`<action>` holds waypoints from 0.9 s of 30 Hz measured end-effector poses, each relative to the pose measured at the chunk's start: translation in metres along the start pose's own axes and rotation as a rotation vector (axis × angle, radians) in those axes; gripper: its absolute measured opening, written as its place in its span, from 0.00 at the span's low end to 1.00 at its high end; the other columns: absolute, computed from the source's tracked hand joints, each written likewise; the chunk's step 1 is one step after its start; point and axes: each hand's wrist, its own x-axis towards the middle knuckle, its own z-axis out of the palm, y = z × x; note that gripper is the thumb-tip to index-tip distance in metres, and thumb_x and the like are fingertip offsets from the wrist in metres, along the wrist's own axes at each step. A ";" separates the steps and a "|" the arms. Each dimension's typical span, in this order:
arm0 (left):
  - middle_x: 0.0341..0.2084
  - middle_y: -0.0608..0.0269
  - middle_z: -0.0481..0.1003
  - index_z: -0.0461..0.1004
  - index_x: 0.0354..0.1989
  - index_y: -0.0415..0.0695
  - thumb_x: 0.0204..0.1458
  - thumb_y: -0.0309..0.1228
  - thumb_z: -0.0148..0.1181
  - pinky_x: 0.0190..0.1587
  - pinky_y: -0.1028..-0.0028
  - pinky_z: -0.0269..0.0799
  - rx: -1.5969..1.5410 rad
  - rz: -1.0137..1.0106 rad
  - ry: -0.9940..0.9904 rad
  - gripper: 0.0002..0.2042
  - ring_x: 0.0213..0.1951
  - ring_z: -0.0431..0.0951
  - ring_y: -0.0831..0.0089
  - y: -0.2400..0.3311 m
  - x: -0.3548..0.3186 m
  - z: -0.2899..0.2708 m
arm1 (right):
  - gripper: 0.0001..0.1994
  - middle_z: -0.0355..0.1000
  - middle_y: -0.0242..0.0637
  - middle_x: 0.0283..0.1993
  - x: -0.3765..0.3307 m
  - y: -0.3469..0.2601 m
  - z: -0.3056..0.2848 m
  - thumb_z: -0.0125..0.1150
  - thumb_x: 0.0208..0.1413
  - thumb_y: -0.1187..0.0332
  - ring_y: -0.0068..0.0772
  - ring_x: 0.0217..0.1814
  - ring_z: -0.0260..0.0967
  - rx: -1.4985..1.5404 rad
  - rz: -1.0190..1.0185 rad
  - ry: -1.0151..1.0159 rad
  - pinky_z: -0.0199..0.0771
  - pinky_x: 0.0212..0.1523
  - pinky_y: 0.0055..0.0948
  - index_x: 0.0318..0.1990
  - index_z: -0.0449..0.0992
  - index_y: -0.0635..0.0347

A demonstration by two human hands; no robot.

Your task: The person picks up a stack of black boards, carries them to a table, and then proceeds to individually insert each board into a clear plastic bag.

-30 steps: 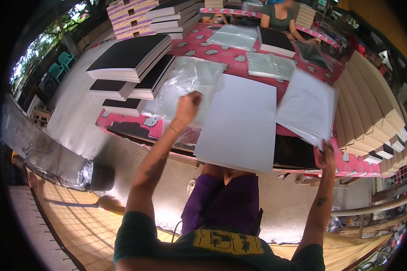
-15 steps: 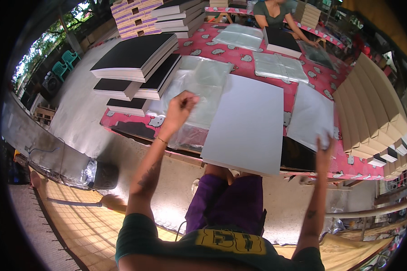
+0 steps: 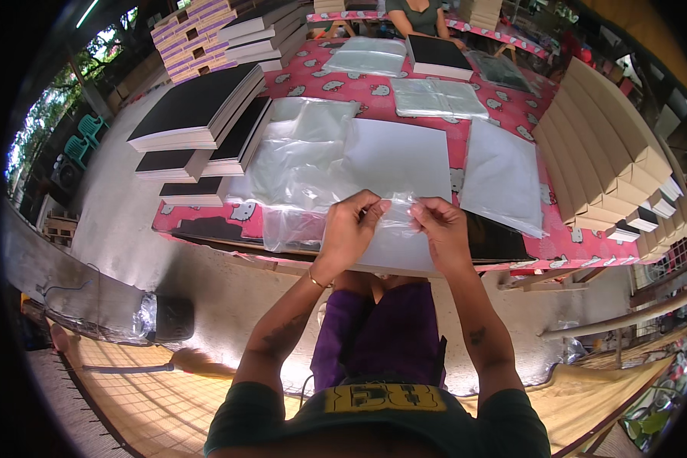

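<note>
My left hand [image 3: 349,233] and my right hand [image 3: 445,231] are close together, each pinching the edge of a clear plastic bag [image 3: 398,210]. The film stretches between my fingertips and trails leftward. Beneath it lies a thick white block of paper [image 3: 401,153] at the table's near edge, partly covered by the film and my hands. Left of the block, a pile of clear plastic bags [image 3: 301,141] spreads over the table. To the right rests a flat white sheet or sleeve [image 3: 501,175], apart from my hands.
Black-covered books [image 3: 191,107] are stacked at the left on the pink patterned tablecloth [image 3: 374,95]. Cardboard-wrapped bundles [image 3: 599,145] stand on the right. Farther back are more plastic bags [image 3: 439,99], a black book [image 3: 439,53] and another person [image 3: 420,17]. A broom [image 3: 195,362] lies below left.
Both hands have come together over the white block, my right hand leaving the white sheet at the right. A plastic bag is now held between them. The view has shifted slightly.
</note>
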 end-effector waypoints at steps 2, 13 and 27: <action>0.17 0.54 0.71 0.73 0.28 0.37 0.53 0.30 0.61 0.22 0.71 0.60 0.057 -0.014 0.036 0.08 0.17 0.65 0.67 0.003 -0.001 0.003 | 0.07 0.74 0.34 0.32 -0.007 0.001 -0.006 0.63 0.55 0.72 0.19 0.32 0.68 0.019 -0.044 0.016 0.66 0.36 0.20 0.39 0.75 0.65; 0.22 0.63 0.70 0.73 0.30 0.44 0.46 0.27 0.60 0.37 0.65 0.67 0.526 0.397 -0.236 0.03 0.29 0.75 0.64 0.010 -0.052 0.017 | 0.13 0.75 0.35 0.38 -0.024 0.004 -0.033 0.58 0.59 0.66 0.23 0.40 0.72 -0.048 0.277 0.054 0.72 0.44 0.23 0.48 0.74 0.64; 0.28 0.61 0.74 0.74 0.32 0.44 0.45 0.28 0.62 0.43 0.66 0.68 0.557 0.331 -0.376 0.06 0.33 0.76 0.61 0.001 -0.056 0.012 | 0.09 0.70 0.28 0.26 -0.020 -0.002 -0.056 0.62 0.54 0.72 0.15 0.25 0.64 -0.381 0.079 0.184 0.64 0.25 0.17 0.40 0.75 0.67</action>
